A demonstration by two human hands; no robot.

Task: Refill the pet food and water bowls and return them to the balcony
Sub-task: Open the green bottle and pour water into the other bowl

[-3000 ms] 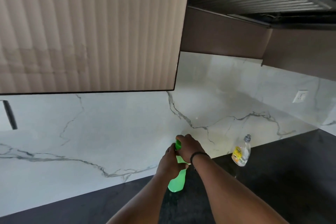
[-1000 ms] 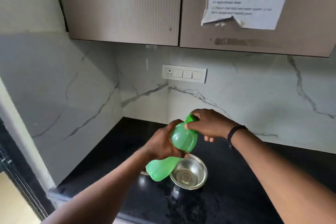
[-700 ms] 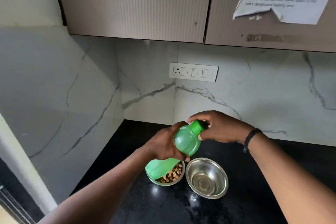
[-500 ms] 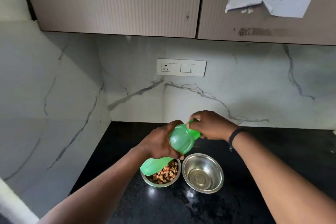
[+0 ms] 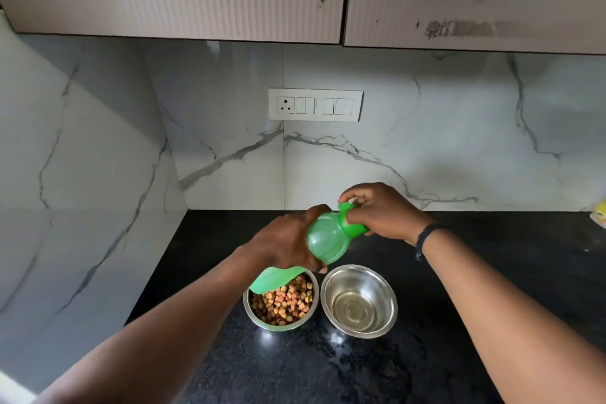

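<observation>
Bottle held tilted over the two bowls on the counter (image 5: 492, 272)

Your left hand (image 5: 282, 244) wraps the smooth, probably light plastic bottle (image 5: 326, 241); grip its waist. Right hand (image 5: 382, 211) pinches the cap (image 5: 351, 221). Below: food bowl (image 5: 280, 303), water bowl (image 5: 359, 302) nearly empty

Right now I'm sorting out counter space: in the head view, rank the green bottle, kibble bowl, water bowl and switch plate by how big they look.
1. Switch plate and green bottle: similar span, and the left hand hides part of the bottle, so unranked.
2. Water bowl and kibble bowl: nearly alike, and the bottle overlaps the kibble bowl.
</observation>
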